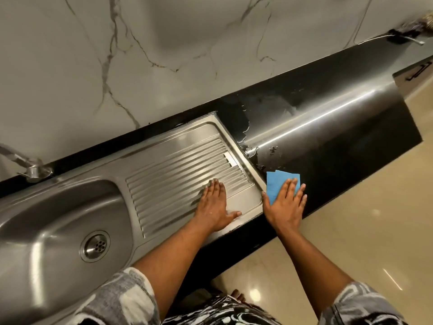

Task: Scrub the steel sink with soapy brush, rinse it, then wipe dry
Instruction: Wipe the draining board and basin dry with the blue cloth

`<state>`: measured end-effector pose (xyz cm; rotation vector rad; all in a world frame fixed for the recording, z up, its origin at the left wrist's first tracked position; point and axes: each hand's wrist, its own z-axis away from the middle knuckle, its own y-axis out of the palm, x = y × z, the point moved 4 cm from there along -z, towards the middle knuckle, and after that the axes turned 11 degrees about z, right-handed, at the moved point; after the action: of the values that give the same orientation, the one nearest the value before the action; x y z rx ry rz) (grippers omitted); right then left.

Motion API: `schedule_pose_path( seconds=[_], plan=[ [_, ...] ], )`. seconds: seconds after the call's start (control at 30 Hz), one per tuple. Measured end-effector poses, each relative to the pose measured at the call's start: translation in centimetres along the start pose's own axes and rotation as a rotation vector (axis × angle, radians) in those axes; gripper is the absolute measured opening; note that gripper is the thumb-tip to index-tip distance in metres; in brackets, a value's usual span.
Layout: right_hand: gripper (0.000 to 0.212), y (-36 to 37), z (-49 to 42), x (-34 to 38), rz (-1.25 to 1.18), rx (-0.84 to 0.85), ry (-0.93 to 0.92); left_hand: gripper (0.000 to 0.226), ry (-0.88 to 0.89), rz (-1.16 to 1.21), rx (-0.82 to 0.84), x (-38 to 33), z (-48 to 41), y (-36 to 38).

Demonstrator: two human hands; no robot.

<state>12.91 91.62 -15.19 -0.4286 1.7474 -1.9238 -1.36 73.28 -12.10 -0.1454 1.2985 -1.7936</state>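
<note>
- The right hand [287, 205] lies flat, palm down, on a folded blue cloth [277, 180]. The fingers are straight and slightly spread, pressing on it and not curled around it.
- The cloth sticks out past the fingertips toward 12 o'clock and rests on the black counter [339, 146], just beside the sink's right rim.
- The left hand [214, 205] is also flat and holds nothing. Its fingers are straight and close together, and its thumb points toward 3 o'clock. It presses on the ribbed drainboard [178, 165].
- The steel sink [58, 207] runs from 9 o'clock to the middle of the view. Its bowl is on the left, with the round drain [95, 246] at about 8 o'clock.
- A steel tap [31, 170] stands behind the bowl at 9 o'clock.
- Pale wet smears [271, 150] mark the counter at the cloth's 12 o'clock, along the sink's edge.
- A white wall with grey marble veins [164, 43] fills the top, from 10 to 1 o'clock.
- At 2 o'clock a dark object [410, 29] sits at the far end of the counter, too blurred to identify.
- Glossy cream floor tiles [351, 231] spread from 3 to 5 o'clock.
- Grey-and-white patterned sleeves [121, 299] show at 6 o'clock.
</note>
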Motion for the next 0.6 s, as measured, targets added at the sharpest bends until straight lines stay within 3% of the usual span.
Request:
schedule_pose_path(
  seconds=[0.4,0.6],
  plan=[
    [0.099,-1.5,-8.7,5.8,0.021,0.019,-0.003,0.125,-0.218,0.028,-0.041,6.8,-7.6,-4.7],
    [0.104,-2.8,-15.1,10.4,0.029,-0.004,-0.151,0.131,-0.237,0.130,0.100,8.3,-9.7,-5.1]
  ],
)
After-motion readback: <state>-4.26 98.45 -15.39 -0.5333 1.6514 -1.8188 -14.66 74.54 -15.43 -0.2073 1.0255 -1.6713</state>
